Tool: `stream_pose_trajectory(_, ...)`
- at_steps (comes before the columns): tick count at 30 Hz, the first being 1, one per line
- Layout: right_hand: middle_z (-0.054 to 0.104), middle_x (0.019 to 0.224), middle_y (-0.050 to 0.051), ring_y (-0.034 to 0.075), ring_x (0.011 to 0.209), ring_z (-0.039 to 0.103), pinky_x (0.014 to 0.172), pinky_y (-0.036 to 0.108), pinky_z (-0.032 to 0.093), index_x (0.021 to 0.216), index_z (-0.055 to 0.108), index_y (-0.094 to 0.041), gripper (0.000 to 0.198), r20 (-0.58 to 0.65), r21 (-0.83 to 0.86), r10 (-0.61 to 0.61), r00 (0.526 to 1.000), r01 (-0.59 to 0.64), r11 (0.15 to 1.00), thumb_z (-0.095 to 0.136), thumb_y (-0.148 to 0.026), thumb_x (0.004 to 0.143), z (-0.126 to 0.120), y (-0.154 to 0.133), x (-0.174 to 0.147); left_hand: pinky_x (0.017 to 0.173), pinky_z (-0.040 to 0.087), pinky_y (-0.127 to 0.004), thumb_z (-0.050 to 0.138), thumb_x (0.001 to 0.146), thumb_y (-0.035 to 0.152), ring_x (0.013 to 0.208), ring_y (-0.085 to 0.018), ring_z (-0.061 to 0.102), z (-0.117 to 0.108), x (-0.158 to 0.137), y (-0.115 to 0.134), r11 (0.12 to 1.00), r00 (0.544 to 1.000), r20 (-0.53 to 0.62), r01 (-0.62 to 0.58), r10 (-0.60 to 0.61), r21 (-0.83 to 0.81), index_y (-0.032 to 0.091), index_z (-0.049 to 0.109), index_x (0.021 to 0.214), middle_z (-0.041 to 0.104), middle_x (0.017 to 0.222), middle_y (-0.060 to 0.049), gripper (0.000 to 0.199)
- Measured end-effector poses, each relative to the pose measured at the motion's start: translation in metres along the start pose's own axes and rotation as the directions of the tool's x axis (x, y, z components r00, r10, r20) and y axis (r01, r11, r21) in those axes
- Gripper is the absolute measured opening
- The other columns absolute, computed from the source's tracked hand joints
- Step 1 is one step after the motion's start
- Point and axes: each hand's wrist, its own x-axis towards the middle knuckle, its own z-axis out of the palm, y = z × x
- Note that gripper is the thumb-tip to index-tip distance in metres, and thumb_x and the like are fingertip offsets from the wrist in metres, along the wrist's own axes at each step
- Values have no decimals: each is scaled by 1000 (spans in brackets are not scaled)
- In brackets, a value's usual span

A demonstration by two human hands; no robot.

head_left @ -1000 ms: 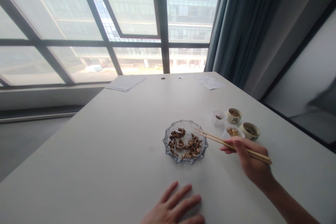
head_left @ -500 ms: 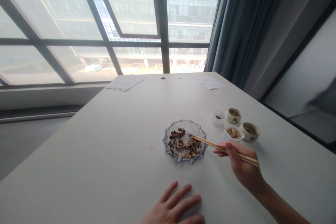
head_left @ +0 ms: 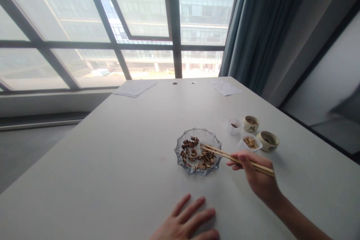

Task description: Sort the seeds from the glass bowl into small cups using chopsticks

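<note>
A pair of wooden chopsticks [head_left: 229, 155] is gripped in my right hand [head_left: 257, 174], to the right of a scalloped clear glass plate [head_left: 180, 135]. The chopstick tips are slightly apart over the plate, close to the brown striped seeds [head_left: 206, 160] lying in it. Whether the tips touch a seed I cannot tell. My left hand [head_left: 189, 219] rests on the white table with its fingers spread, nearer to me than the plate, and holds nothing.
Right of the plate stand two small white plastic cups [head_left: 234, 126], one with light brown pieces [head_left: 250, 143], and two cream ceramic cups [head_left: 267, 146]. Paper sheets [head_left: 135, 88] lie at the table's far left, more paper [head_left: 227, 89] at the far right.
My right hand has shifted slightly left with the chopsticks. Their tips have moved a little left over the plate and spread apart. My left hand stays where it was.
</note>
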Motion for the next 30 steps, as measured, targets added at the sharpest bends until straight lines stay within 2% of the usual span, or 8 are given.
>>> stream_pose_trajectory(3, 84, 87, 12, 27, 73, 83, 65, 36, 70, 95, 83, -19, 38, 15, 4, 25, 1000, -25, 1000, 63, -50, 104, 3, 1, -1, 131, 27, -55, 79, 102, 36, 154, -28, 45, 0, 0, -1, 1000, 1000, 11, 1, -1, -6, 39, 60, 150, 51, 165, 3, 51)
stream_pose_trajectory(10, 84, 84, 9, 26, 69, 82, 64, 33, 69, 92, 84, -21, 35, -84, 10, -15, 996, 16, 1000, 64, -48, 104, 7, 4, -3, 131, 25, -57, 81, 100, 36, 156, -30, 42, 10, -5, 0, 1000, 1000, 5, 6, -5, -19, 38, 58, 152, 49, 166, 2, 58)
stream_pose_trajectory(15, 84, 81, 9, 26, 69, 83, 63, 33, 69, 91, 84, -19, 35, -163, -3, -78, 984, 78, 997, 65, -46, 104, 1, -2, 1, 131, 26, -55, 83, 98, 35, 153, -29, 47, -6, 2, -1, 1000, 1000, 8, 7, -6, -10, 38, 60, 150, 52, 164, 3, 57)
stream_pose_trajectory(17, 84, 82, 9, 27, 70, 83, 66, 33, 70, 92, 84, -18, 35, -252, -25, -98, 963, 95, 995, 66, -47, 104, -9, -7, 7, 131, 26, -52, 84, 98, 34, 152, -27, 48, -19, 7, -2, 1000, 999, 38, 8, -7, -13, 38, 59, 152, 52, 163, 4, 60)
stream_pose_trajectory(20, 84, 85, 10, 26, 72, 83, 69, 35, 70, 93, 83, -17, 38, -405, -86, -127, 905, 100, 991, 66, -49, 103, -30, -12, 20, 132, 27, -48, 80, 100, 33, 150, -25, 50, -33, 13, -3, 1000, 999, 49, 6, -4, -27, 37, 61, 150, 56, 161, 4, 54)
stream_pose_trajectory(23, 83, 83, 11, 26, 68, 82, 63, 34, 69, 90, 81, -16, 42, -516, -96, -107, 850, 67, 993, 66, -54, 101, -51, -8, 32, 132, 26, -48, 79, 102, 34, 150, -25, 51, -37, 14, -3, 999, 998, 61, 5, -3, -33, 37, 61, 150, 57, 159, 3, 52)
stream_pose_trajectory(26, 82, 80, 10, 26, 64, 81, 59, 34, 68, 88, 79, -17, 44, -559, -69, -65, 826, 32, 997, 68, -58, 99, -63, 2, 40, 132, 25, -49, 80, 101, 33, 150, -25, 51, -36, 14, -3, 1000, 997, 70, 9, -7, -29, 37, 59, 152, 57, 160, 3, 55)
stream_pose_trajectory(30, 82, 80, 11, 26, 66, 81, 59, 34, 68, 88, 78, -16, 45, -552, -58, -61, 831, 34, 998, 69, -59, 98, -66, 8, 43, 132, 26, -47, 77, 103, 34, 149, -24, 52, -36, 14, -4, 999, 998, 59, 9, -7, -33, 37, 61, 150, 59, 158, 3, 49)
